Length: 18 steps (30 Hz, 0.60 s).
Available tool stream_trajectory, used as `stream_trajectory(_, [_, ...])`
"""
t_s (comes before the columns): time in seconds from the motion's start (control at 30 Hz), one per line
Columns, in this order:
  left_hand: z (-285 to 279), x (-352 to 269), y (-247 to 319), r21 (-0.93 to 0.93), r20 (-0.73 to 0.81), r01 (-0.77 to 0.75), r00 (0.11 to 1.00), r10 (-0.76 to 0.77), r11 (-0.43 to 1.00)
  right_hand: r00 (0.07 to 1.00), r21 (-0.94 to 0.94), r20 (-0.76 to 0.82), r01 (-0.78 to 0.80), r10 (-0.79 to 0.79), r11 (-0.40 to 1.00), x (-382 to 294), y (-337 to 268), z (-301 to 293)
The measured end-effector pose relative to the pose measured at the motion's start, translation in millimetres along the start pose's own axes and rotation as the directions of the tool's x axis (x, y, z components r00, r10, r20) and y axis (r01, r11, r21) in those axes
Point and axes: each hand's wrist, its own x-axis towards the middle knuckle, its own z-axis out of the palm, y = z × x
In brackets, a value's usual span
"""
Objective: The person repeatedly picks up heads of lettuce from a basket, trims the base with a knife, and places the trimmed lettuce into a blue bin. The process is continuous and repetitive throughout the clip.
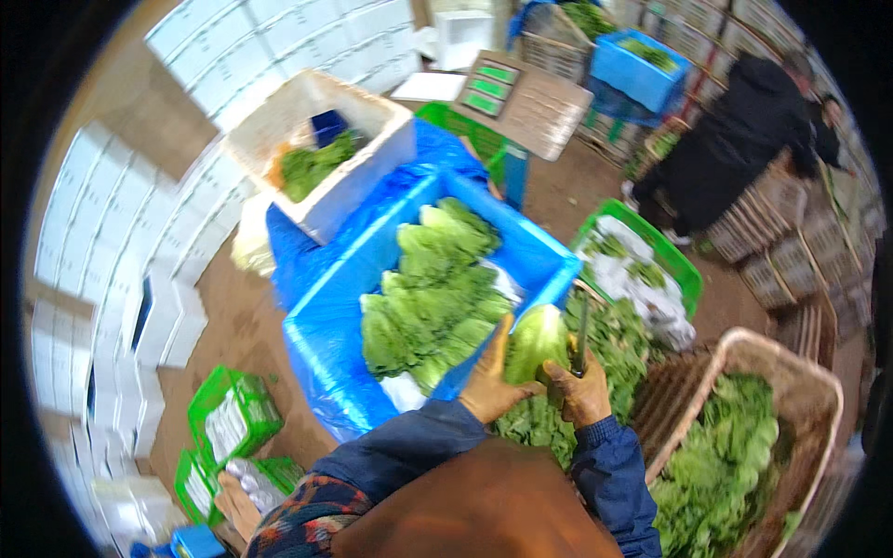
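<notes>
My left hand [497,380] grips the left side of a green lettuce head [536,342], held upright at the near right edge of a blue-lined box [314,349]. At the lettuce's right side, my right hand [580,390] holds a knife [583,338], its blade pointing away from me, with the thumb against the lettuce base. Inside the blue lining, several lettuce heads [436,293] lie overlapping in a row. Loose green leaves [621,342] are heaped below and to the right of my hands.
A plastic crate [781,349] of lettuce stands at right. Beyond the blue box are a foam box [391,132] and a platform scale [551,104]. A green crate [691,279] stands right of it; a person in dark clothes [732,139] bends at upper right. White boxes [91,202] are stacked left.
</notes>
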Motion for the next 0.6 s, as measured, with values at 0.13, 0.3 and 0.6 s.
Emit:
stream_trajectory(0.13, [-89.2,14.1,-92.5,-0.391,-0.344,0.157,0.889,-0.302,0.907,0.965,-0.386,-0.075,0.203,-0.250,0.900,33.4,13.0,36.6])
stream_trajectory(0.3, [-138.2,114.7,-229.8,0.023,-0.647,0.517,0.660,-0.381,0.856,0.943,-0.375,-0.317,-0.025,-0.103,0.927,33.2,46.6,21.7])
stream_trajectory(0.6, [-61.7,202.2,-336.7,0.399,-0.792,0.845,0.513,-0.331,0.357,0.897,-0.581,-0.440,-0.319,0.040,0.748,-5.6,86.8,-62.1])
